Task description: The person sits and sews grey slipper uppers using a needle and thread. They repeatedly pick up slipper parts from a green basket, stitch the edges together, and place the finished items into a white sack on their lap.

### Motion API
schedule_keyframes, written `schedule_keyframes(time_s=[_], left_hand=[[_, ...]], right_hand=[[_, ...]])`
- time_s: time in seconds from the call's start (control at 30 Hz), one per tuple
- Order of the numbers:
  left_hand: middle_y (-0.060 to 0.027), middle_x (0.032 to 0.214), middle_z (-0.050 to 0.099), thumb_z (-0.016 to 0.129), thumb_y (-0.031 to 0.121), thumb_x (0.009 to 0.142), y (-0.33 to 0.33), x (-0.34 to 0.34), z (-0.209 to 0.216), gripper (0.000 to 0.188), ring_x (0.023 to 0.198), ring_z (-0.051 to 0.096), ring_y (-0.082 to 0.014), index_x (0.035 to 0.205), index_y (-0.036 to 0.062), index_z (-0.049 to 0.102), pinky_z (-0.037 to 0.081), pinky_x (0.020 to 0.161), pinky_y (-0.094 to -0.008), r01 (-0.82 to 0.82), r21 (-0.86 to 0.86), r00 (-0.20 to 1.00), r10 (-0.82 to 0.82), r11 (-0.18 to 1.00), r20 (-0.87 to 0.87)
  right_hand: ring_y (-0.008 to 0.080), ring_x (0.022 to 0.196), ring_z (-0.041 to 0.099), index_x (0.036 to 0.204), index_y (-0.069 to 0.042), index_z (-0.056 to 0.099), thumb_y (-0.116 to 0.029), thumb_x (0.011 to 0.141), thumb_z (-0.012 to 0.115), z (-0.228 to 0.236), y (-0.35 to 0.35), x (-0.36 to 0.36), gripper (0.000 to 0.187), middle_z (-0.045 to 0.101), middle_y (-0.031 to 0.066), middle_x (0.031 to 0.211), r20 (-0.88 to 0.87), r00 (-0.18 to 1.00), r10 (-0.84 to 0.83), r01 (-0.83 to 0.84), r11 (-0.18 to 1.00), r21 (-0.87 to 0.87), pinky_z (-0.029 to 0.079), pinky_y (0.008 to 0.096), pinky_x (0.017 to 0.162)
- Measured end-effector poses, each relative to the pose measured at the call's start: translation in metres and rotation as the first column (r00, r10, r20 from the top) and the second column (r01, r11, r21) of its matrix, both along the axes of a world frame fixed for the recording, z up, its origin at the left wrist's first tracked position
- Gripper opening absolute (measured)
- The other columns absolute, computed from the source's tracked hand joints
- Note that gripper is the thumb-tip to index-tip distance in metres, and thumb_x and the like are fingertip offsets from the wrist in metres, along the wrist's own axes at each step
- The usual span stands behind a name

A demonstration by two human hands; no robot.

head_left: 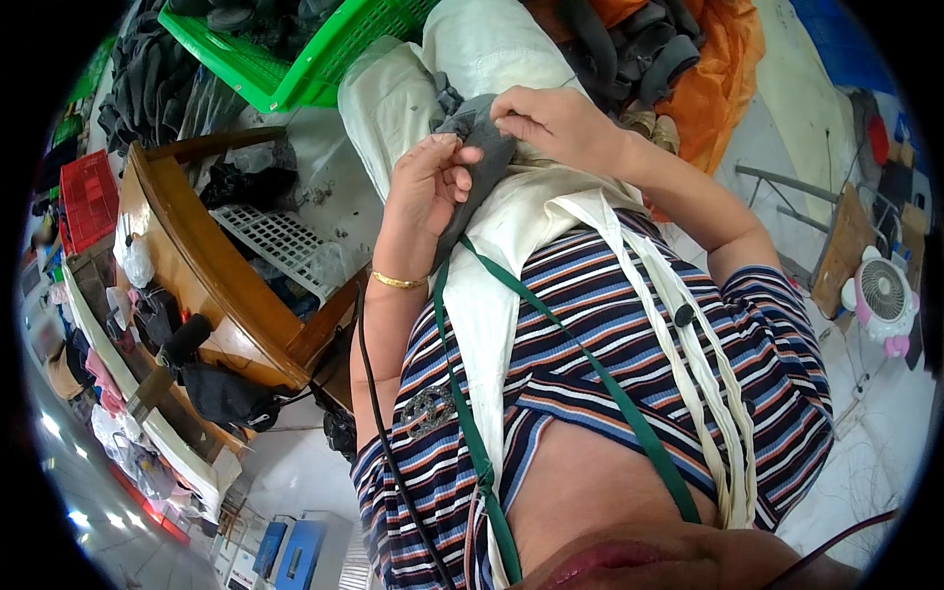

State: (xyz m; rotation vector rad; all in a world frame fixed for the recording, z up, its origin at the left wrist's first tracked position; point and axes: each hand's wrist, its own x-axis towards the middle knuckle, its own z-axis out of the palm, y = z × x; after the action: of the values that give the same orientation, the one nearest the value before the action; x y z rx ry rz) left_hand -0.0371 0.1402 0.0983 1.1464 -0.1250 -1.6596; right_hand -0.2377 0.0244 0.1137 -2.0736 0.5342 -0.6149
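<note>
Head view, our only one. We take the bright green slatted plastic basket [329,64] as landmark. The long, soft, dark grey fabric piece [489,157] lies on the basket's right and nearer the wearer's body, on the cream cloth [487,44] that covers the legs.

Long axis: we read it as lengthwise to the wearer, the far end at the right fingertips, the near end slanting a little left toward the waist, past the inner side of the left wrist with its thin gold-coloured bracelet [399,282]. A crumpled darker bunch [447,98] shows at the far end, on the side toward the basket.

The left hand [430,185] is the nearer to the basket and has more of the piece beside it. We note its fingers curled in and thumb bent over, apparently gripping the piece's left edge; from these fingers the bulk lies rightward.

The right hand [560,120] reaches in from the side away from the basket. Thumb and forefinger come close together at the piece's far right edge; from them the length lies leftward and nearer the body. We cannot tell whether they have closed on fabric or on something finer.
</note>
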Motion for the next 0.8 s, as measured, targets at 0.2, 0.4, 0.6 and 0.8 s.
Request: schedule_keyframes(time_s=[0.2, 0.4, 0.6, 0.8], left_hand=[[-0.0018, 0.067, 0.061, 0.064, 0.015, 0.094, 0.007, -0.007, 0.019, 0.014, 0.053, 0.052, -0.0075, 0.092, 0.0011, 0.063, 0.041, 0.05, -0.0211, 0.259, 0.092, 0.678, -0.249, 0.962, 0.692], [0.0001, 0.07, 0.061, 0.064, 0.014, 0.095, 0.009, -0.009, 0.013, 0.014, 0.06, 0.052, -0.0069, 0.095, -0.0005, 0.064, 0.043, 0.056, -0.0239, 0.292, -0.062, 0.508, -0.1, 0.954, 0.855], [0.0021, 0.076, 0.062, 0.064, 0.015, 0.097, 0.004, 0.006, -0.012, 0.011, 0.062, 0.056, -0.0053, 0.099, 0.0049, 0.067, 0.044, 0.055, -0.0189, 0.212, -0.002, 0.759, -0.163, 0.977, 0.63], [0.0006, 0.074, 0.064, 0.068, 0.013, 0.093, 0.003, 0.002, -0.015, 0.012, 0.063, 0.058, -0.0073, 0.094, 0.0018, 0.069, 0.047, 0.057, -0.0222, 0.24, -0.053, 0.69, -0.132, 0.969, 0.711]], right_hand=[[0.0251, 0.076, 0.064, 0.088, -0.014, 0.066, -0.018, 0.088, 0.065, -0.011, -0.002, 0.021, 0.004, 0.061, 0.0038, 0.081, -0.067, 0.997, -0.044, 0.021, 0.95, -0.31, 0.051, 0.0349, 0.062], [0.0254, 0.072, 0.062, 0.084, -0.011, 0.067, -0.014, 0.081, 0.069, -0.02, -0.005, 0.034, 0.005, 0.056, 0.0052, 0.077, -0.081, 0.997, 0.0, -0.04, 0.87, -0.491, 0.051, 0.0351, 0.061], [0.0261, 0.074, 0.062, 0.092, -0.009, 0.068, -0.013, 0.085, 0.069, -0.038, -0.002, 0.036, 0.008, 0.059, 0.0072, 0.081, 0.102, 0.992, 0.074, -0.055, 0.981, -0.184, 0.05, 0.0338, 0.063], [0.0212, 0.071, 0.064, 0.096, -0.007, 0.065, -0.013, 0.092, 0.065, -0.042, 0.004, 0.043, 0.008, 0.062, 0.0056, 0.083, 0.23, 0.971, 0.06, -0.029, 0.99, -0.136, 0.049, 0.0294, 0.058]])
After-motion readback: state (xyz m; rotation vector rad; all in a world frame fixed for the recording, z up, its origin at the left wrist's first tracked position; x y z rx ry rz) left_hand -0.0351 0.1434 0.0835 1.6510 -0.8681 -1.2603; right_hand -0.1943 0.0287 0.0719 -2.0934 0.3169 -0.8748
